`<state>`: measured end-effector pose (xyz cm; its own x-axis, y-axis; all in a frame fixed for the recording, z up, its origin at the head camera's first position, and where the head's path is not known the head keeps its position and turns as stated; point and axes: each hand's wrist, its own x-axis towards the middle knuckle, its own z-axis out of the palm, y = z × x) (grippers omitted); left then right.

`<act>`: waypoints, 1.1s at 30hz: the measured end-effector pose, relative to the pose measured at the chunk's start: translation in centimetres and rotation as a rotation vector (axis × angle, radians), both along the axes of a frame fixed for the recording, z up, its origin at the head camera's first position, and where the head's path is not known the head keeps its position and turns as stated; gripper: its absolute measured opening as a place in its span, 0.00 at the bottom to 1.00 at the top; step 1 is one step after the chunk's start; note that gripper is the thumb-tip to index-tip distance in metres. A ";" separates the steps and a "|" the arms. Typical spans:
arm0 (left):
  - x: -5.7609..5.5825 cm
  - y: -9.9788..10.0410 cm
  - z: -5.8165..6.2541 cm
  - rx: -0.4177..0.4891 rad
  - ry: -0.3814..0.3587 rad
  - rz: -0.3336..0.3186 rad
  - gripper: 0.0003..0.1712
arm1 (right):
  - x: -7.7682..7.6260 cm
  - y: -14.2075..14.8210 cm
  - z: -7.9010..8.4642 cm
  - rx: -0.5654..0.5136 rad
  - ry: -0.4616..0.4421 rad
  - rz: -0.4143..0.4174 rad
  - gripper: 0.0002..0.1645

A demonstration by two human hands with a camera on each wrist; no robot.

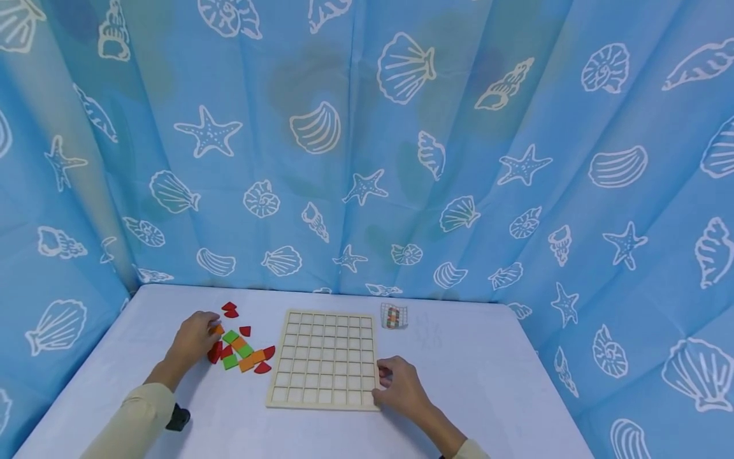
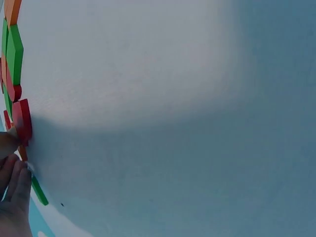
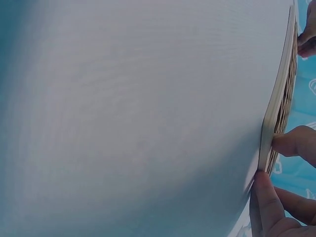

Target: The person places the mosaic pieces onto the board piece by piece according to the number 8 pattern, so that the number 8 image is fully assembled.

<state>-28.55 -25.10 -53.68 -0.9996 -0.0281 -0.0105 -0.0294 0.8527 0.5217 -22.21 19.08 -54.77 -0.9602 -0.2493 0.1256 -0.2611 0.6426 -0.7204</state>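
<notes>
A pale wooden grid board (image 1: 321,407) with square cells lies flat in the middle of the table. My right hand (image 1: 401,386) grips its near right edge; in the right wrist view the thumb (image 3: 291,143) presses the upper rim while the fingers sit against the side. Over at the left, my left hand (image 1: 195,335) is among flat coloured pieces, its thumb and fingers pinching an orange tile (image 1: 218,329). A red piece (image 2: 22,121) is right at that thumb. Nearby lie green squares (image 1: 230,362), orange squares (image 1: 246,364) and red quarter-rounds (image 1: 262,368).
Beyond the board's right side is a small gridded card (image 1: 394,317) with an orange and green pattern. Two red pieces (image 1: 230,310) lie at the back of the loose group. A white cloth (image 1: 487,382) covers the table, and a blue shell-print curtain (image 1: 355,146) hangs around it.
</notes>
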 end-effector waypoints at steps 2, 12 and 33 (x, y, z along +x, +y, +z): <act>0.1 0.0 -0.1 0.012 0.004 0.022 0.27 | 0.0 0.0 0.0 0.001 -0.007 -0.003 0.33; 0.2 -0.2 -0.5 0.057 0.003 0.026 0.25 | 0.0 0.2 0.0 0.003 -0.015 -0.004 0.33; -0.9 3.6 0.7 0.164 0.045 -0.047 0.25 | 0.1 0.0 -0.3 -0.038 -0.024 -0.039 0.33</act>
<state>-29.40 -21.50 -52.94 -0.9993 0.0175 0.0340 0.0355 0.7556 0.6541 -22.15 19.05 -55.09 -0.9719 -0.2076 0.1111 -0.2191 0.6241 -0.7500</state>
